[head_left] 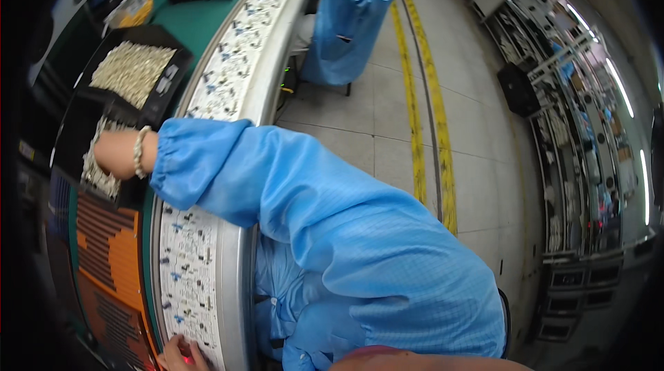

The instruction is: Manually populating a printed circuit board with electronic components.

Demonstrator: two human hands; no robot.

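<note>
My right hand reaches into a black bin of small off-white parts. Its fingers are down among the parts and hidden, so I cannot see what they hold. The blue sleeve of that arm crosses over the conveyor line. At the lower edge, my left hand is at the near end of a row of white circuit boards carrying small blue and black components. Its fingers are curled around a spot with a red glow; what lies between them is too small to name.
Another black bin of off-white pieces stands farther along on a green surface. Orange slotted racks lie beside the boards. A metal rail edges the line. A co-worker in blue is at the far end, one hand over the boards.
</note>
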